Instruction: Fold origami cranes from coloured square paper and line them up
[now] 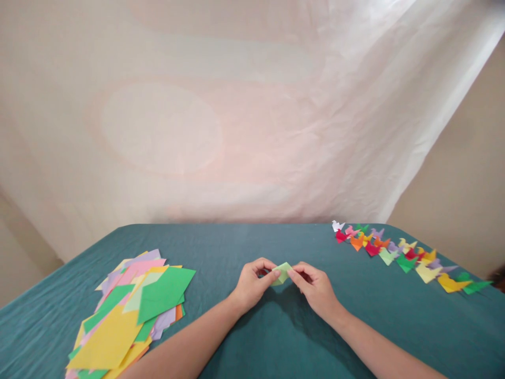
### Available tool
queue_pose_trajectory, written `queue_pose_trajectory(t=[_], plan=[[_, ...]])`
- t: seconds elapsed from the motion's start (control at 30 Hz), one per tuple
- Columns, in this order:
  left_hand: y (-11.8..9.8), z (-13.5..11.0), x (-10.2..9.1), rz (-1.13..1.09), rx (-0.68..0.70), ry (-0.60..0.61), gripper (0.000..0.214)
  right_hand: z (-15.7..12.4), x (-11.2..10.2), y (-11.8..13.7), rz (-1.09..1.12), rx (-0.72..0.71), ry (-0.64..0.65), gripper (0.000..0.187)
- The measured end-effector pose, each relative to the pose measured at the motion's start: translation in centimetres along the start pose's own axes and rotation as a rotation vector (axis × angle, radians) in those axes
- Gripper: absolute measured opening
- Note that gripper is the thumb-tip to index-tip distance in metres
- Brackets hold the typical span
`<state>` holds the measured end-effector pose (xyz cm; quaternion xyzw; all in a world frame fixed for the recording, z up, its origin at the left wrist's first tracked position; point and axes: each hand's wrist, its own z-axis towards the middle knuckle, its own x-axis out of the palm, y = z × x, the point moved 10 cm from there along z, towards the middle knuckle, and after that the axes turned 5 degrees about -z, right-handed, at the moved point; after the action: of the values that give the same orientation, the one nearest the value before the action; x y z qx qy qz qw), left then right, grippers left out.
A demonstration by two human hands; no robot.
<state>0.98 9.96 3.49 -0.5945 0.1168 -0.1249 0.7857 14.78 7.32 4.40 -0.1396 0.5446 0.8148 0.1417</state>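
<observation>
A small folded piece of light green paper (282, 272) is held a little above the teal tablecloth (252, 337), near the middle of the table. My left hand (252, 284) pinches its left side with thumb and fingers. My right hand (313, 287) pinches its right side, fingers curled around the edge. Both forearms reach in from the bottom of the view.
A loose pile of coloured paper squares (130, 310), green, yellow, pink and lilac, lies at the left front. Several small folded paper figures (406, 255) in many colours stand in a row along the right far side. A pale sheet (236, 116) hangs behind the table.
</observation>
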Motion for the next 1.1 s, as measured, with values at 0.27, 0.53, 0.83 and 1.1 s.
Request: queue_pose_trajectory(t=[0.27,0.53,0.83,1.1], plan=[[-0.3,0.1,-0.2,-0.007,0.022,-0.011,0.025,0.0,-0.1,-0.1,0.007,0.007,-0.016,0.029],[-0.4,0.1,-0.3,-0.016,-0.010,-0.016,0.029,0.0,-0.2,0.1,-0.059,-0.022,-0.025,0.031],[-0.4,-0.1,0.3,0.068,0.004,0.061,0.027,-0.1,0.0,1.7,-0.024,-0.140,-0.001,0.022],[-1.2,-0.2,-0.6,0.155,0.084,-0.071,0.021,0.1,-1.4,0.1,0.020,-0.051,-0.133,0.026]])
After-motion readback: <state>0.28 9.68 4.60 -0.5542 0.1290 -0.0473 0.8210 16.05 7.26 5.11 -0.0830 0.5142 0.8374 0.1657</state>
